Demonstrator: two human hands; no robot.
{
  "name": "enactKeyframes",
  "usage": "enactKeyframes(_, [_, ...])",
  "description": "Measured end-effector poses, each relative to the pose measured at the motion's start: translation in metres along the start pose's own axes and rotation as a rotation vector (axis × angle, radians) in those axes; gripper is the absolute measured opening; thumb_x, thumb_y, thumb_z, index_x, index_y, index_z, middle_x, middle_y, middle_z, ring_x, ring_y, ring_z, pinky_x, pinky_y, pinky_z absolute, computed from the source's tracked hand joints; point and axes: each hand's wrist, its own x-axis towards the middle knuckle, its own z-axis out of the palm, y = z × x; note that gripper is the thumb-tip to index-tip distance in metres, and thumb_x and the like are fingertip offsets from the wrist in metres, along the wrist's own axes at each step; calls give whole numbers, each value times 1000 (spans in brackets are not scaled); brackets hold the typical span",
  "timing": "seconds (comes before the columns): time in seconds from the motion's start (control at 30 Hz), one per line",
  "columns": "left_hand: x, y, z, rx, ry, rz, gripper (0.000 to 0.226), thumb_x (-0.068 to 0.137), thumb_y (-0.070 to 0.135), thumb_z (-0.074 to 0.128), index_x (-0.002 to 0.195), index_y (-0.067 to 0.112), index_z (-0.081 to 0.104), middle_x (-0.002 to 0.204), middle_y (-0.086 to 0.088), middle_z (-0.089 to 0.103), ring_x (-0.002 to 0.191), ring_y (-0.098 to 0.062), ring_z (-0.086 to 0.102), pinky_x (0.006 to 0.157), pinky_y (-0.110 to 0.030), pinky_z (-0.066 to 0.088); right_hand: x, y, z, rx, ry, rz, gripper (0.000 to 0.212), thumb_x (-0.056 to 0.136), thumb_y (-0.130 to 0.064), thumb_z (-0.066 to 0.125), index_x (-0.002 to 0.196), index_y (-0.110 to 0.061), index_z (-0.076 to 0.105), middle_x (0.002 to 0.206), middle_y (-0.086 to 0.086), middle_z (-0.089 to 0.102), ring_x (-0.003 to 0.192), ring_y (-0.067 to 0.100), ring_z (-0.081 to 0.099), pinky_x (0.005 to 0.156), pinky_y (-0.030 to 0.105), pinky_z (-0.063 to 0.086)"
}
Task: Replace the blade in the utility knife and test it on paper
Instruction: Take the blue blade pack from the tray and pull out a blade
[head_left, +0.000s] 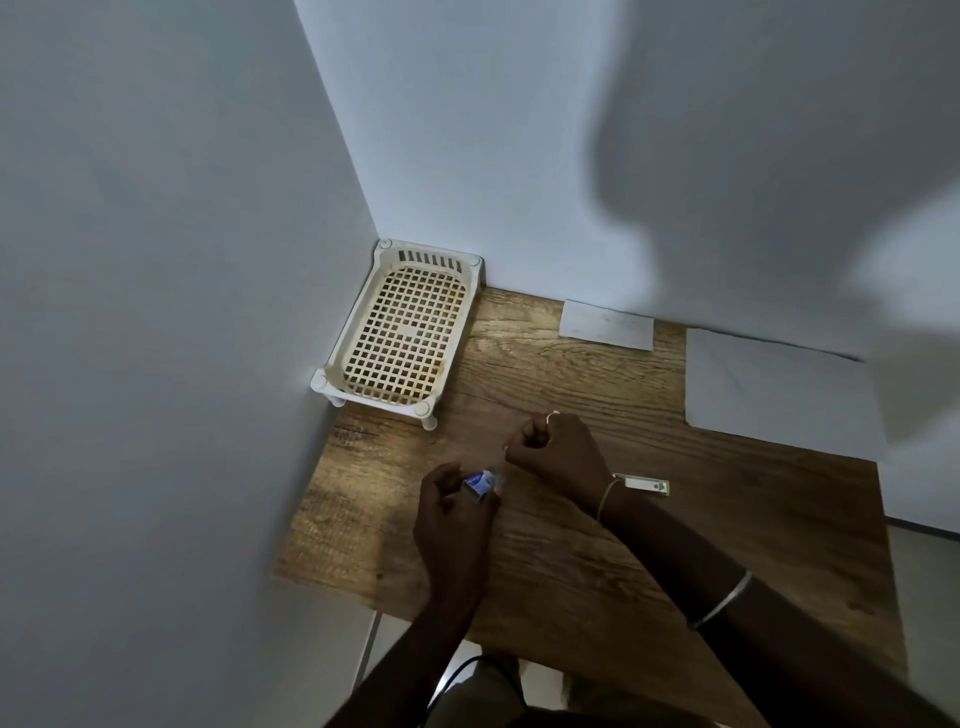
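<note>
My left hand (452, 512) holds a small blue and white blade packet (480, 483) between thumb and fingers, just above the wooden table (545, 571). My right hand (558, 452) hovers a little to the right, fingers curled into a loose fist; whether it pinches anything is too small to tell. Behind my right wrist lies the utility knife (647, 486), a small white body with a yellow-green edge, flat on the table. A large white sheet of paper (779, 395) lies at the back right.
A cream perforated plastic tray (400, 332) on short legs stands in the back left corner against the walls. A smaller white paper slip (605, 325) lies by the back wall. The table's right and front edges drop to a tiled floor.
</note>
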Motion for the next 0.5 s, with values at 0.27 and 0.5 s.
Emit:
enactKeyframes(0.27, [-9,-26,0,343,6,111,39,76,27,88,111,24,71,106,12,71,100,-13,63,93,-42,51,-10,15,22,-84,-66,-18,9,68,-20,76,61,-18,71,69,-6,74,68,1,68,63,16,51])
enactKeyframes(0.5, [-11,-21,6,524,-38,125,41,76,37,85,113,23,72,111,4,71,107,-21,60,91,-32,36,-22,20,21,-126,-21,-63,12,69,-23,73,62,-26,64,63,-12,64,67,-3,62,60,9,43])
